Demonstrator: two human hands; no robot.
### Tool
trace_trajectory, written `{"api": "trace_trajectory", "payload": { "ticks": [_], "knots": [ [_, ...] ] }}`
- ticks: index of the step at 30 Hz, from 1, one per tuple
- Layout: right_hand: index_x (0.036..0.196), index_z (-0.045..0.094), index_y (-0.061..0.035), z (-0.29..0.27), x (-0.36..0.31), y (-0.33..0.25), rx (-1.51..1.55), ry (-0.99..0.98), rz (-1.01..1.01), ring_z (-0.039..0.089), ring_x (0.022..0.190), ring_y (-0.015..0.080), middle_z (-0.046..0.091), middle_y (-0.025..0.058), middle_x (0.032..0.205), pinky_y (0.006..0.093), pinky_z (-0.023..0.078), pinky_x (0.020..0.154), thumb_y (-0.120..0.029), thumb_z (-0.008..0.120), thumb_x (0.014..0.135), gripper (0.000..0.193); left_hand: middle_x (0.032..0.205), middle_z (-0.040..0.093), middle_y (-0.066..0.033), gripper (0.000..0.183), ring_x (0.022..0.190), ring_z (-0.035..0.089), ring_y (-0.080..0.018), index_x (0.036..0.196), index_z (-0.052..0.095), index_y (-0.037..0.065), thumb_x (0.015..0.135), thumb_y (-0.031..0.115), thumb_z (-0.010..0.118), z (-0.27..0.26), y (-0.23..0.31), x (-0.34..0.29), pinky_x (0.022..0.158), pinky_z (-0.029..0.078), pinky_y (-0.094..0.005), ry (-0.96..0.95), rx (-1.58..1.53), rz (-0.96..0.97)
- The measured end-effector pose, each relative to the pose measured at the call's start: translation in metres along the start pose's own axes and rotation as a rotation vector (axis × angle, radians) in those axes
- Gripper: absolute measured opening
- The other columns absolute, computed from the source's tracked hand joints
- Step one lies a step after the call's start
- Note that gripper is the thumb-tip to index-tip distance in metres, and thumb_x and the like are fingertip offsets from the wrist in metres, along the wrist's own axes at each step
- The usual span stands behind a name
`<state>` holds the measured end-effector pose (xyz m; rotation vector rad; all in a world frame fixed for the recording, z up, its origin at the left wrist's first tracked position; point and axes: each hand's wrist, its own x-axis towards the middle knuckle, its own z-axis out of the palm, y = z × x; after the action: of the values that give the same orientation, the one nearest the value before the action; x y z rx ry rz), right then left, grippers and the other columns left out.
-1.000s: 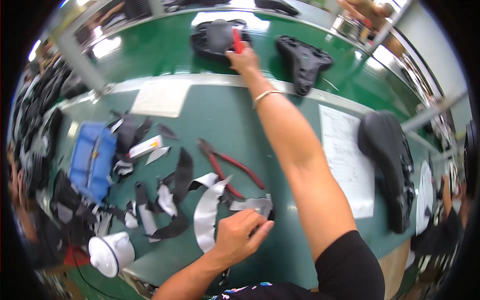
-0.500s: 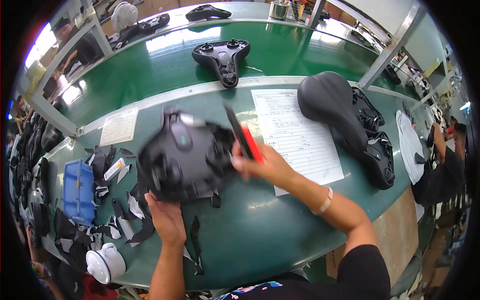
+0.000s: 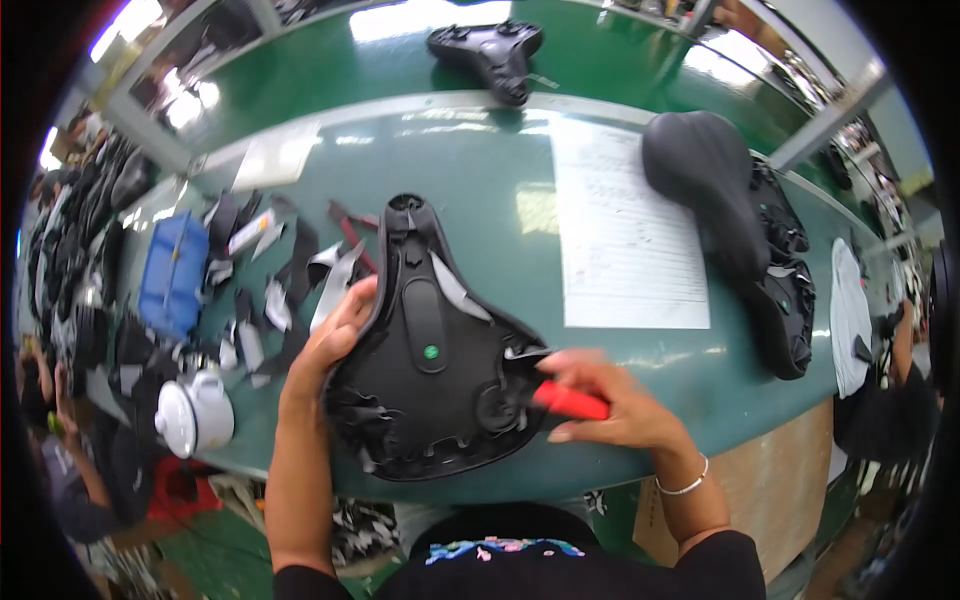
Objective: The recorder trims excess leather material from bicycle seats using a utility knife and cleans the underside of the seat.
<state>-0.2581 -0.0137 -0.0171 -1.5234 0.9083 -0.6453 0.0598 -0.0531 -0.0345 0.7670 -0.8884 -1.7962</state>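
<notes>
A black bicycle saddle [image 3: 455,400] is held underside up in front of me, its narrow nose pointing away. Its black cover is folded over the rim, and a pale strip shows beside the central ridge. My left hand [image 3: 345,325] grips the saddle's left edge. At the right rear of the underside, my right hand [image 3: 625,405] is closed on a red utility knife [image 3: 572,401]. Motion blurs that hand, and the saddle's dark folds make the knife's front end hard to make out.
Black and white scraps [image 3: 278,305], a blue bin [image 3: 172,275] and a white lidded mug [image 3: 195,414] lie at left. A dark red tool [image 3: 352,235] sits beyond the saddle. Rightward are a printed sheet [image 3: 625,240] and a stacked saddle [image 3: 705,180]. Another saddle [image 3: 490,55] rests on the far green surface.
The saddle has turned so its nose points away, and it appears steadier. My right hand has brought the knife down and rightward to its right rear edge. The head view has shifted.
</notes>
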Motion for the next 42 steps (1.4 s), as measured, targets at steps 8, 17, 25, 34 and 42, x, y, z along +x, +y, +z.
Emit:
{"api": "trace_trajectory", "payload": {
  "ticks": [8, 17, 25, 34, 42],
  "knots": [
    [0.127, 0.052, -0.0039, -0.001, -0.024, -0.01, -0.536, 0.348, -0.295, 0.062, 0.065, 0.0182, 0.067, 0.0125, 0.087, 0.0245, 0.048, 0.058, -0.012, 0.067, 0.085, 0.045, 0.112, 0.056, -0.0095, 0.059, 0.099, 0.058, -0.0165, 0.13, 0.044, -0.001, 0.082, 0.025, 0.065, 0.047, 0.035, -0.003, 0.086, 0.048, -0.0287, 0.154, 0.197, -0.14],
    [0.138, 0.045, -0.023, -0.016, -0.018, -0.032, -1.21, -0.027, -0.335, 0.049, 0.048, 0.0223, 0.046, 0.0088, 0.064, 0.0348, 0.041, 0.043, -0.005, 0.06, 0.082, 0.061, 0.086, 0.057, -0.0054, 0.037, 0.069, 0.056, -0.01, 0.101, 0.054, -0.003, 0.08, 0.026, 0.065, 0.06, 0.046, 0.008, 0.061, 0.048, -0.0239, 0.205, 0.497, -0.161],
    [0.141, 0.038, -0.0094, 0.082, -0.086, -0.012, -0.794, 0.281, -0.001, 0.06, 0.059, 0.0349, 0.058, 0.0173, 0.077, 0.0431, 0.048, 0.053, -0.005, 0.064, 0.083, 0.064, 0.084, 0.053, -0.0025, 0.038, 0.07, 0.053, -0.0095, 0.106, 0.053, -0.001, 0.08, 0.025, 0.063, 0.063, 0.015, -0.046, 0.063, 0.046, -0.0243, 0.582, 0.282, -0.022],
    [0.142, 0.032, -0.0054, 0.063, -0.034, -0.033, -0.275, 0.536, -0.07, 0.06, 0.111, 0.0276, 0.054, 0.0181, 0.131, 0.0325, 0.052, 0.083, -0.004, 0.072, 0.079, 0.075, 0.092, 0.05, -0.0041, 0.037, 0.078, 0.05, -0.0106, 0.11, 0.051, 0.0, 0.083, 0.022, 0.063, 0.075, 0.001, -0.091, 0.069, 0.044, -0.0252, 0.661, 0.109, 0.07],
    [0.139, 0.041, -0.0101, 0.042, -0.005, -0.028, -0.246, 0.533, 0.006, 0.066, 0.073, 0.0221, 0.067, 0.0124, 0.105, 0.0279, 0.053, 0.068, -0.012, 0.073, 0.08, 0.067, 0.112, 0.051, -0.0106, 0.044, 0.1, 0.052, -0.0224, 0.117, 0.051, -0.001, 0.081, 0.016, 0.069, 0.032, -0.054, -0.111, 0.09, 0.04, -0.0364, 1.241, 0.842, 0.517]
  ]
}}
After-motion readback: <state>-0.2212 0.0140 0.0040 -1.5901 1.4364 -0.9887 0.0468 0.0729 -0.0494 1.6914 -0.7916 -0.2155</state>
